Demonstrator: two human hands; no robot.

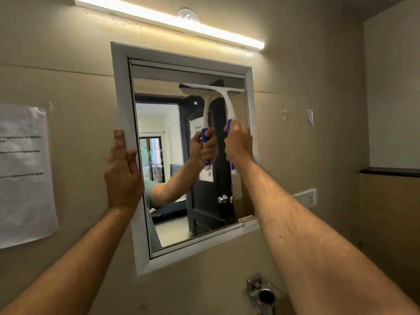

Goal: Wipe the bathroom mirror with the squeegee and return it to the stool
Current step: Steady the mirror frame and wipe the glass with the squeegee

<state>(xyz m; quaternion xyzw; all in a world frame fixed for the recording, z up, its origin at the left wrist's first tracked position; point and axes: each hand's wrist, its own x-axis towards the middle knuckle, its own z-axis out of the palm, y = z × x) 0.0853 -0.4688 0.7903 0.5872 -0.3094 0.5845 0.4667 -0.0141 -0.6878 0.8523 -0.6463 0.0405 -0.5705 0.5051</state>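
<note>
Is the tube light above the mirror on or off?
On: the tube light glows bright along its length and casts a warm wash on the wall above the mirror.

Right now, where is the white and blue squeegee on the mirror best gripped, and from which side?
Grip the white and blue squeegee by its blue handle, from below: the blade lies across the mirror's top and the handle hangs downward. The right hand holds it there.

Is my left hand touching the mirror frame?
Touching. The head view shows the left hand flat against the mirror frame, fingers straight along its left edge.
</note>
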